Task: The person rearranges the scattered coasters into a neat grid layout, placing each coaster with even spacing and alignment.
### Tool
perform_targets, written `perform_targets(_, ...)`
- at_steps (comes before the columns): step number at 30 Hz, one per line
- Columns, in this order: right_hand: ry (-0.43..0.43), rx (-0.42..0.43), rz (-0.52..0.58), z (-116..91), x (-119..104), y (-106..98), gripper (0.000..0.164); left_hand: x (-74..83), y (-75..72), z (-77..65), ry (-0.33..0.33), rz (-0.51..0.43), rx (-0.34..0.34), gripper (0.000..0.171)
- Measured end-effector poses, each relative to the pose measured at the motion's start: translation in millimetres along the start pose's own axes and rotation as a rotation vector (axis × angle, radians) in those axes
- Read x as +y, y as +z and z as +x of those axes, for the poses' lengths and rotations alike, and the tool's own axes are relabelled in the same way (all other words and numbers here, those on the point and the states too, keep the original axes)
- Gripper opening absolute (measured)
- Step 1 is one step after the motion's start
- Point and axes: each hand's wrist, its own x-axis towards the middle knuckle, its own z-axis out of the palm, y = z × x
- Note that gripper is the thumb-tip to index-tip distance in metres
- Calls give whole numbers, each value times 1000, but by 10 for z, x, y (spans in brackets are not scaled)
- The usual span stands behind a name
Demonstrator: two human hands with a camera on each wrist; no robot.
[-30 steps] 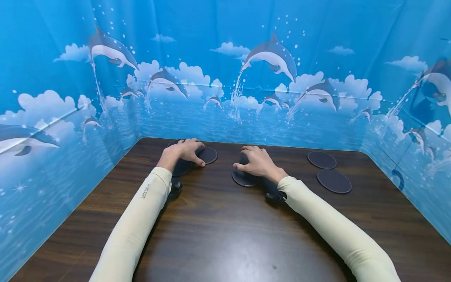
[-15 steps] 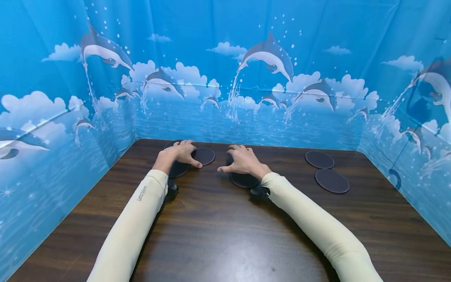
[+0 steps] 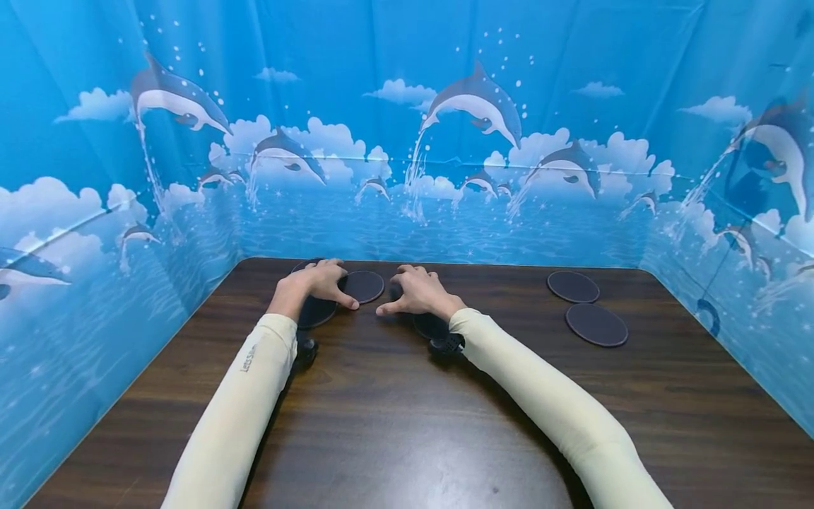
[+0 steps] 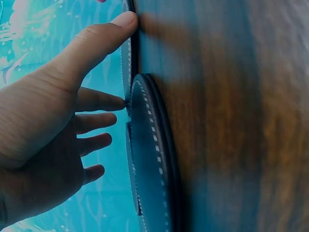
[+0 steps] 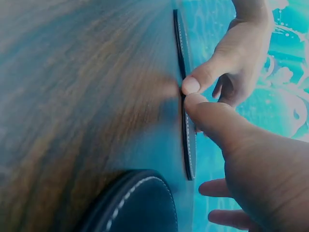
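Note:
Dark round coasters with pale stitched rims lie on the table. My left hand is above a group of them at the back left: one coaster right of the fingers, one partly hidden below the palm, another behind the knuckles. In the left wrist view its fingers are spread and fairly straight, index fingertip right at a coaster's edge, a nearer coaster lower down. My right hand hovers just right of that group, thumb apart from the fingers, holding nothing visible. A coaster shows partly beneath it.
Two more coasters, a farther one and a nearer one, lie at the back right. The brown wood-grain table meets a blue dolphin-print curtain at the back and sides. A black device sits under my right wrist.
My right hand has moved left, off most of the middle coaster and toward the left hand. The left hand stays over its group; the head view has shifted slightly. The coasters keep their places.

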Motion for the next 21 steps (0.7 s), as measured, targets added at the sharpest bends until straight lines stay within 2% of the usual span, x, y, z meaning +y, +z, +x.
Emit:
perform_targets(4, 41, -83, 18, 51, -5, 42, 91, -37, 26, 29, 5, 12, -27, 103)
perform_targets(8, 90, -122, 20, 96, -42, 76, 93, -42, 45, 49, 12, -23, -8, 101)
perform_targets(14, 97, -83, 50, 165, -127, 150, 91, -45, 26, 22, -10, -24, -12, 96)
perform_targets(21, 96, -16, 77, 215, -169, 197, 84, -33, -3, -7, 15, -14, 6, 91)
